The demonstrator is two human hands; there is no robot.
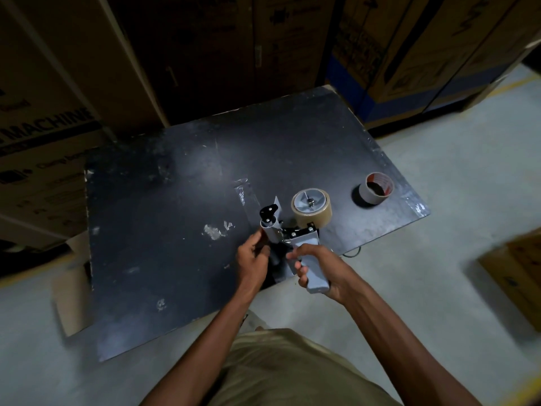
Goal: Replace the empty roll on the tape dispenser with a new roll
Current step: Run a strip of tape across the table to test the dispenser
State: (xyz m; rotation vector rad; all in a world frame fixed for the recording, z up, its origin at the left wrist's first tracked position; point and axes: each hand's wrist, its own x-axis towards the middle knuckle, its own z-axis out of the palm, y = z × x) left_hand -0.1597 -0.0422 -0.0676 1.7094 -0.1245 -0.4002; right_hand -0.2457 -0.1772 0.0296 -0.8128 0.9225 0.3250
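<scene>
Right hand (317,269) grips the grey handle of the tape dispenser (295,232), held over the black table (164,200) near its 5 o'clock edge; left hand (253,256) pinches the dispenser's front roller end; new roll (311,207) sits on the hub; empty roll (376,189) stands at 3 o'clock, well apart.

The work surface is a dark, scuffed board (175,230) set at an angle over a pale concrete floor (456,200); its face carries white scrape marks and patches of old tape residue — most visibly near the middle. One item stands directly on it: an empty cardboard tape core (376,188), tilted, near the right corner; a shiny strip of stuck tape (244,190) lies flat toward the centre.
</scene>
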